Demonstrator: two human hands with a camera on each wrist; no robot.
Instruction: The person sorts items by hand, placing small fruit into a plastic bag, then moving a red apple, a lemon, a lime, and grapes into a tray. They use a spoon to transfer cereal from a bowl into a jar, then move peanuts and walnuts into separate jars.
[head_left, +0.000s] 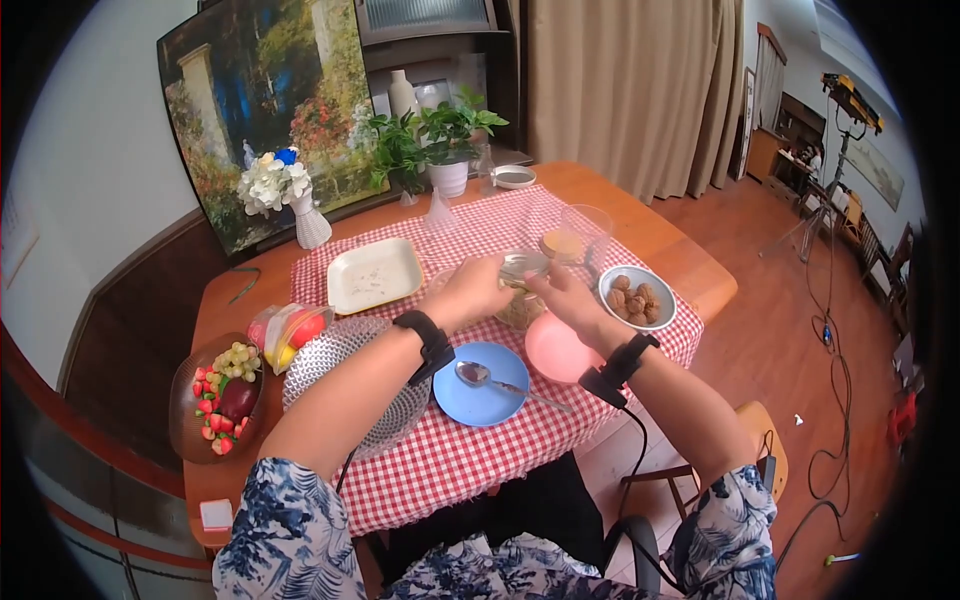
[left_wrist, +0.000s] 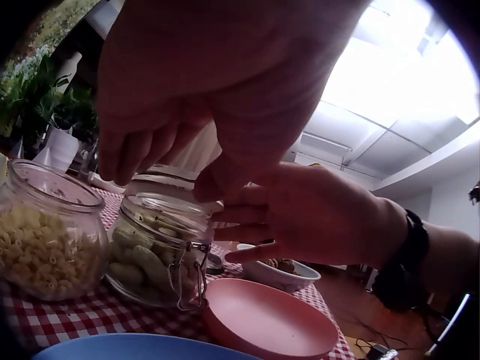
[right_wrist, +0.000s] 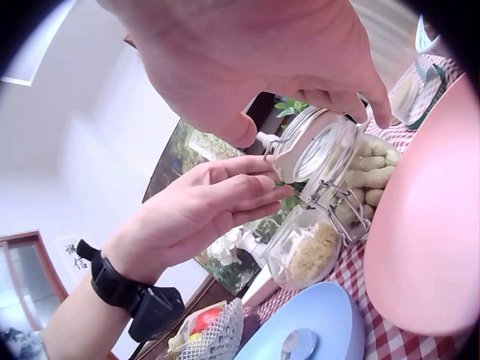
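A glass clip-top jar of peanuts [left_wrist: 154, 251] stands on the checked cloth, its wire clip [left_wrist: 191, 274] hanging loose at the front. Its glass lid [right_wrist: 313, 150] is raised and tilted over the mouth. My left hand [head_left: 478, 290] is at the lid's left side, nearly straight fingers against its edge in the right wrist view. From the other side my right hand [head_left: 568, 300] reaches in, fingers extended beside the lid and jar rim. An open jar of small pasta [left_wrist: 49, 244] stands next to the peanuts. Nearer me are a pink bowl [head_left: 558, 348] and a blue plate [head_left: 470, 405].
A spoon [head_left: 474, 374] lies on the blue plate. Walnuts fill a white bowl [head_left: 663, 318] at right. At left are a cream tray [head_left: 375, 300], a silver studded plate [head_left: 325, 365] and a fruit basket [head_left: 190, 440]. A vase [head_left: 311, 225] and potted plant [head_left: 448, 178] stand behind.
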